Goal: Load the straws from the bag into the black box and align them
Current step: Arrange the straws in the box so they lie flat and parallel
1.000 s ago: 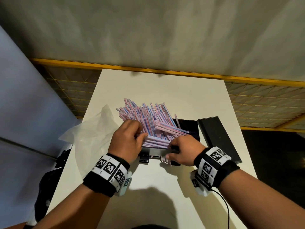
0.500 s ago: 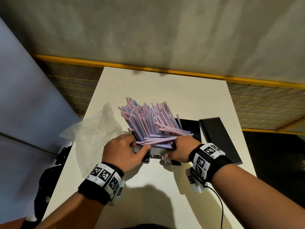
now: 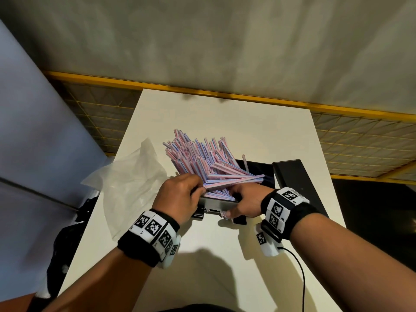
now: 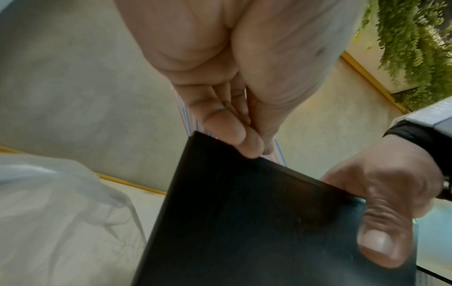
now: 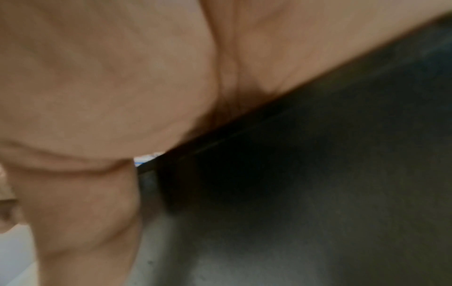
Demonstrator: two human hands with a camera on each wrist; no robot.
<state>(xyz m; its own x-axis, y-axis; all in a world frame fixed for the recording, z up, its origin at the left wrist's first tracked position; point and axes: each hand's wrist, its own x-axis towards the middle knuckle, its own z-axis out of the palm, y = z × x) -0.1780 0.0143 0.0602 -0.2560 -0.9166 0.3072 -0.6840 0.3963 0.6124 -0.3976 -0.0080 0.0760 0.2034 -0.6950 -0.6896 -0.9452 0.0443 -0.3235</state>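
A heap of pink-and-blue striped straws (image 3: 198, 158) lies in the black box (image 3: 216, 204) and fans out past its far left end; a few lie crosswise on top. My left hand (image 3: 199, 186) is at the box's near left corner and pinches the near ends of the crosswise straws; in the left wrist view its fingers (image 4: 234, 131) sit bunched with the thumb at the box's (image 4: 257, 222) rim. My right hand (image 3: 231, 206) grips the box's near wall, thumb (image 4: 376, 243) on the outside and fingers inside. The right wrist view shows only palm (image 5: 97, 96) and dark box (image 5: 318, 193).
The empty clear plastic bag (image 3: 132, 183) lies crumpled at the table's (image 3: 225, 113) left edge, beside my left hand. The black lid (image 3: 297, 183) lies flat just right of the box. A yellow-framed mesh fence runs behind the table. A cable hangs from my right wrist.
My left hand slid off the top of the heap towards me and now holds the crosswise straws' near ends. My right hand stayed on the box's near wall.
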